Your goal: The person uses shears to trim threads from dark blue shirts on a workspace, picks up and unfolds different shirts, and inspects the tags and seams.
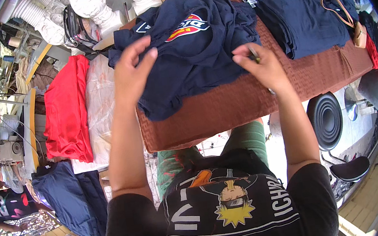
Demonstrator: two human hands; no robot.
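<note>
Navy printed garment (187, 66) bunched at upper centre of frame, on brown-covered table (217, 117). Left hand (133, 70) over its left side, thumb and fingers parted; contact unclear. Right hand (260, 66), by its right edge, curls round slim tool (254, 53), mostly hidden.

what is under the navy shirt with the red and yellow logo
Beneath the navy shirt is a brown textured cloth, visible along the shirt's near edge. The shirt covers the rest, so anything else between them cannot be seen
</note>
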